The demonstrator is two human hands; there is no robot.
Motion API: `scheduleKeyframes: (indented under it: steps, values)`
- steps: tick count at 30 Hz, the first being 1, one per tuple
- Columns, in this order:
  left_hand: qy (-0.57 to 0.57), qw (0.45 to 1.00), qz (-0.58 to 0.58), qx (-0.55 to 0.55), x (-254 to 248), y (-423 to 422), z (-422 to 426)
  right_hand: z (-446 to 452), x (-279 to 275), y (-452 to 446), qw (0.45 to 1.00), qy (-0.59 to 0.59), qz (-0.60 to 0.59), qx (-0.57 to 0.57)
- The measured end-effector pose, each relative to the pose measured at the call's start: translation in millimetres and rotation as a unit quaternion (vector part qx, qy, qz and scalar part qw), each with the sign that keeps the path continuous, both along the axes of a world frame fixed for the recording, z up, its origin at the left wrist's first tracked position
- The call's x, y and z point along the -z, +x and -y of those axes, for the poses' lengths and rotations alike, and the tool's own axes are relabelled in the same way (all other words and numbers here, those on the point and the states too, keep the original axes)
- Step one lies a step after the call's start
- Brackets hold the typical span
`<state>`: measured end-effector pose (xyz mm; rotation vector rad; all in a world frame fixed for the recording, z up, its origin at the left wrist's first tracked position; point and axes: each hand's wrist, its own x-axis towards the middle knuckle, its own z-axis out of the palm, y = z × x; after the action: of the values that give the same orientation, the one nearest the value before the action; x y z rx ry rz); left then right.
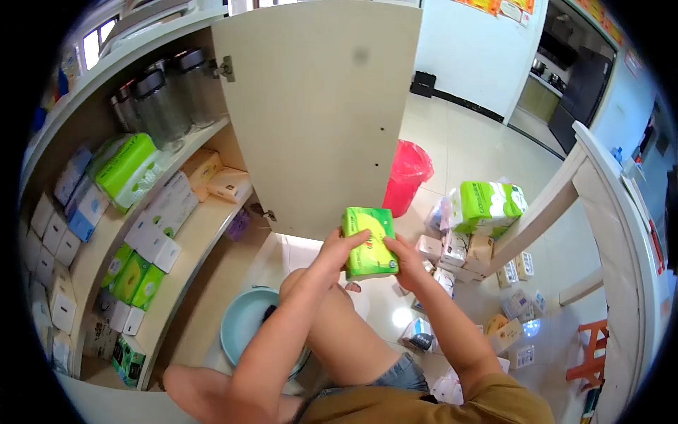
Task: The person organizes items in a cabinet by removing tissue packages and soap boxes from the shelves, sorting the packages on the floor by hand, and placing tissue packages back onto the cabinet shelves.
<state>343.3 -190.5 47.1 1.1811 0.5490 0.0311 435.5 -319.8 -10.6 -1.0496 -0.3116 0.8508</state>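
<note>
Between my two hands is a bright green and yellow tissue pack (370,247), held up in front of my knees. My left hand (337,253) grips its left side, with the thumb lying across the front. On the right side my right hand (409,256) holds it, thumb on the front face. Most of the other fingers are hidden behind the pack. To the left stands an open cabinet whose shelf (194,240) bears several tissue packs and boxes. Similar green packs (132,279) sit low on that shelf.
The cabinet door (318,120) stands open ahead. A pale blue basin (244,328) is by my legs. A red-bagged bin (408,177), a large green tissue bundle (489,205) and several scattered packs lie on the floor, near a white table leg (540,205) and a red stool (587,355).
</note>
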Motion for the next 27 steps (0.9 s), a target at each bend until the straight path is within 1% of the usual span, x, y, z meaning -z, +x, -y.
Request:
scheduleKeyframes:
  steps: [1,2,3,4,5,6,7,9,10,11,13,14,16,17,18,19,20,21,23,25,27]
  values:
    - [0.002,0.999,-0.044,0.021,-5,-1,1,-2,9,2,0.999,-0.003,-0.032,-0.003]
    - [-0.012,0.996,-0.087,0.023,3,6,3,-1,20,4,0.999,-0.005,-0.034,0.006]
    - [-0.013,0.995,-0.088,0.032,7,11,6,3,33,6,0.995,-0.018,-0.09,0.036]
    - [0.033,0.995,-0.097,0.008,12,15,12,8,48,9,0.986,-0.03,-0.147,0.067]
    - [0.079,0.991,-0.107,-0.015,18,19,17,16,67,13,0.985,-0.032,-0.152,0.076]
    - [0.067,0.994,-0.088,-0.002,22,23,16,28,90,17,0.984,-0.098,-0.108,0.103]
    - [0.064,0.993,-0.094,0.007,25,25,16,39,116,22,0.976,-0.164,-0.063,0.126]
    - [0.002,0.997,-0.075,-0.003,30,30,17,65,183,30,0.931,-0.319,0.007,0.174]
    - [-0.012,0.998,-0.068,-0.009,33,35,18,78,212,30,0.915,-0.354,0.019,0.192]
    - [-0.015,0.997,-0.07,-0.004,38,40,19,84,218,22,0.888,-0.39,0.028,0.243]
    - [-0.031,0.997,-0.066,0.039,44,49,23,103,236,20,0.898,-0.391,0.019,0.203]
    - [-0.033,0.996,-0.069,0.041,44,53,27,111,245,22,0.896,-0.394,0.016,0.203]
    - [-0.056,0.995,-0.072,0.031,27,56,40,123,267,30,0.82,-0.527,0.168,0.144]
    - [-0.056,0.995,-0.075,0.034,24,59,44,127,277,39,0.82,-0.529,0.164,0.145]
    - [-0.063,0.995,-0.075,0.031,22,62,47,129,285,50,0.824,-0.493,0.184,0.212]
    - [-0.071,0.994,-0.074,0.028,21,66,50,129,281,59,0.822,-0.454,0.204,0.278]
    - [-0.071,0.994,-0.076,0.031,22,70,53,131,276,70,0.833,-0.411,0.176,0.326]
    - [-0.076,0.994,-0.074,0.03,23,74,56,130,257,80,0.84,-0.367,0.147,0.371]
    - [-0.083,0.993,-0.073,0.029,29,81,61,129,228,100,0.773,-0.329,0.127,0.527]
    - [-0.059,0.997,-0.035,0.035,40,88,66,144,227,135,0.73,-0.275,0.013,0.625]
    - [-0.072,0.996,-0.043,0.034,36,91,70,150,181,149,0.719,-0.158,-0.198,0.647]
